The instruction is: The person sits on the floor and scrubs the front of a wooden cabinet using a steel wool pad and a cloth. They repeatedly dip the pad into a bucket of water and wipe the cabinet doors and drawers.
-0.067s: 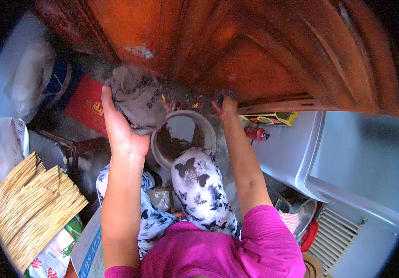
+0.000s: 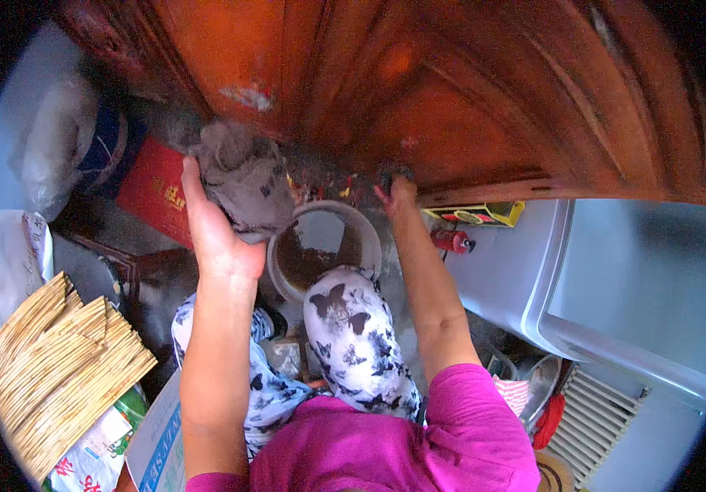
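A damp-looking grey cloth (image 2: 248,182) lies bunched in my left hand (image 2: 226,238), thumb along its left side and the other fingers hidden beneath it. My right hand (image 2: 400,193) reaches to the lower part of a reddish-brown wooden door (image 2: 353,90). Its fingers close round a small dark wad (image 2: 391,171), whose kind I cannot make out. Between my forearms, in front of my knees, stands a round pale bucket (image 2: 376,246) holding murky brown water. The cloth hangs just left of the bucket's rim.
A red box (image 2: 152,187) and a plastic-wrapped bundle (image 2: 57,148) stand at the left, above a stack of straw-coloured slats (image 2: 66,361). Right of the bucket are a yellow-black box (image 2: 484,213), a red bottle (image 2: 451,240) and a pale grey appliance-like body (image 2: 517,275).
My right hand has shifted slightly at the door's lower part, and the dark wad shows more clearly. The left hand keeps its hold on the cloth, nearly still.
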A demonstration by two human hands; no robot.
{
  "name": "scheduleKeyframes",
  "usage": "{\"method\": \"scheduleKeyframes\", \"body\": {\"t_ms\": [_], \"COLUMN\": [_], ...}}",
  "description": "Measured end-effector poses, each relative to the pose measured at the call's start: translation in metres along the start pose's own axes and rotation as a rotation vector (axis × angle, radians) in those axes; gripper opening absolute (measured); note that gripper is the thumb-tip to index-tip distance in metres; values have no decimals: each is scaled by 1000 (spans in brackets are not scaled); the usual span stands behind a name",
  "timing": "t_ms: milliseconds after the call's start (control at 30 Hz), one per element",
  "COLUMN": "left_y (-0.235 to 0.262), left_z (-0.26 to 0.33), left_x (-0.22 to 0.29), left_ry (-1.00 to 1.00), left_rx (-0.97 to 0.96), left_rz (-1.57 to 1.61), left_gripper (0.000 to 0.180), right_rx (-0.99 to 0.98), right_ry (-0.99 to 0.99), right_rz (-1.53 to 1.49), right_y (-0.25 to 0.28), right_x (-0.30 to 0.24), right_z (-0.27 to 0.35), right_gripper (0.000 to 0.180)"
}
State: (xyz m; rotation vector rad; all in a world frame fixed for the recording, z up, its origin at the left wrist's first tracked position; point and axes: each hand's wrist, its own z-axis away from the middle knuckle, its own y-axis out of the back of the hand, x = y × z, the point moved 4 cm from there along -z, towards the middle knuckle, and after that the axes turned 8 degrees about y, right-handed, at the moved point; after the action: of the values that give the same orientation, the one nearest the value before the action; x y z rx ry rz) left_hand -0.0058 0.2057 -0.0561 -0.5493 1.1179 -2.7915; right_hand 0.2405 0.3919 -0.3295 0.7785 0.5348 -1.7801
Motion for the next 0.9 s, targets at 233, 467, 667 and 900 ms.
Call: {"method": "scheduleKeyframes", "body": {"t_ms": [233, 467, 667, 900], "left_y": [-2, 8, 3, 1], "left_z": [1, -2, 1, 0], "left_x": [-1, 7, 5, 0], "left_ry": [3, -53, -32, -23], "left_rx": [12, -41, -46, -49], "left_rz": [-8, -4, -8, -7], "left_gripper": [55, 54, 55, 55], "right_rx": [-372, -267, -173, -241], "right_ry": [290, 176, 161, 302], "right_rz": [-217, -179, -138, -195], "right_y": [-31, -41, -37, -27], "right_x": [-74, -60, -56, -83], "right_z": [90, 84, 82, 93], "right_gripper": [23, 20, 20, 18]}}
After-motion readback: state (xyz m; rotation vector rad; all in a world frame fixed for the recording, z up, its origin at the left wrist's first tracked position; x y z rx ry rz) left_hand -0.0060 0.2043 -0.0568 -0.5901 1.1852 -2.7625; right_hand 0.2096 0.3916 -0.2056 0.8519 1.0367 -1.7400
